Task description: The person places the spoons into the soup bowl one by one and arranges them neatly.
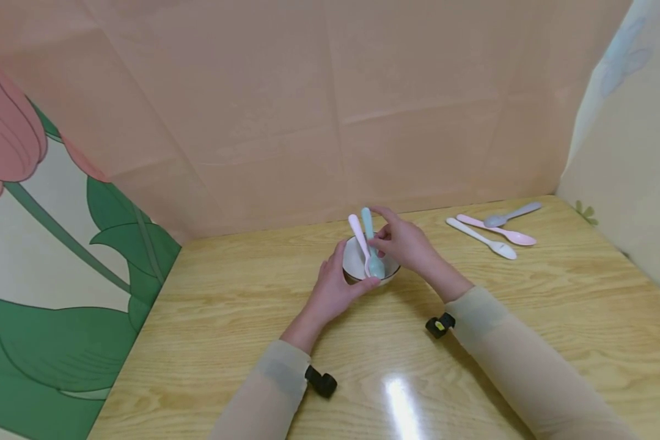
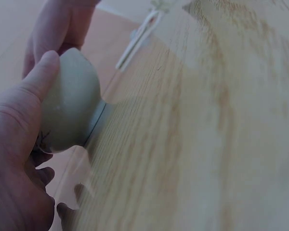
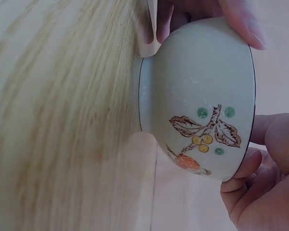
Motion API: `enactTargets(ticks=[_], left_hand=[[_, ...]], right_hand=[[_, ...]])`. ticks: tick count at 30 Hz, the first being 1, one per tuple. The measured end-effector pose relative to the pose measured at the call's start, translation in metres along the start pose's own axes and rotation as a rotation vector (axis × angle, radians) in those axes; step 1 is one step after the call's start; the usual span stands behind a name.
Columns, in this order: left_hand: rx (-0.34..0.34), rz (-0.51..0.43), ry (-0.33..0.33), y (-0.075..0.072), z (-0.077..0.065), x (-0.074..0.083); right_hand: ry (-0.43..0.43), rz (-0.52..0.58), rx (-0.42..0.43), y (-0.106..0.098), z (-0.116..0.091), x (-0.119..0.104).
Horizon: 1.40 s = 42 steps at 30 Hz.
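A white bowl with a dark rim stands on the table; leaves and berries decorate its outside. My left hand grips the bowl's left side, thumb at the near rim. Inside lean a pink spoon and a teal spoon, handles pointing up and away. My right hand is at the right rim, its thumb and fingers at the teal spoon's handle. The right wrist view shows that hand's curled fingers close by the rim; the spoons are hidden there.
To the right on the wooden table lie a white spoon, a pink spoon and a grey-purple spoon, partly crossing. A peach backdrop rises behind the table, and a patterned sheet borders its right side.
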State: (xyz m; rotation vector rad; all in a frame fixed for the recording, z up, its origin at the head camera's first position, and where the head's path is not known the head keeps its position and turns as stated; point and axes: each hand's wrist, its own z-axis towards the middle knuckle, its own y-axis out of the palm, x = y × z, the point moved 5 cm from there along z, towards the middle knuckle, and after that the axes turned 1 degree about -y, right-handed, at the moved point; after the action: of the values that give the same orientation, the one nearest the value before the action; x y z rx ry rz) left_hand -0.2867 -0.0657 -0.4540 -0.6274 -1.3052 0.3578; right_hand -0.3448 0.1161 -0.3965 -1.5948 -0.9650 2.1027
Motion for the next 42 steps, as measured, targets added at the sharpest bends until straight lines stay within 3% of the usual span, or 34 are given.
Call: enactTargets(ticks=[23, 42], left_hand=[[-0.001, -0.002, 0.001, -0.0002, 0.0, -0.0013], [0.0, -0.01, 0.006, -0.0006, -0.0006, 0.0005]], right_hand=[[-0.013, -0.151, -0.002, 0.0061, 0.0005, -0.0052], [0.004, -0.13, 0.003, 0.0051, -0.0019, -0.0054]])
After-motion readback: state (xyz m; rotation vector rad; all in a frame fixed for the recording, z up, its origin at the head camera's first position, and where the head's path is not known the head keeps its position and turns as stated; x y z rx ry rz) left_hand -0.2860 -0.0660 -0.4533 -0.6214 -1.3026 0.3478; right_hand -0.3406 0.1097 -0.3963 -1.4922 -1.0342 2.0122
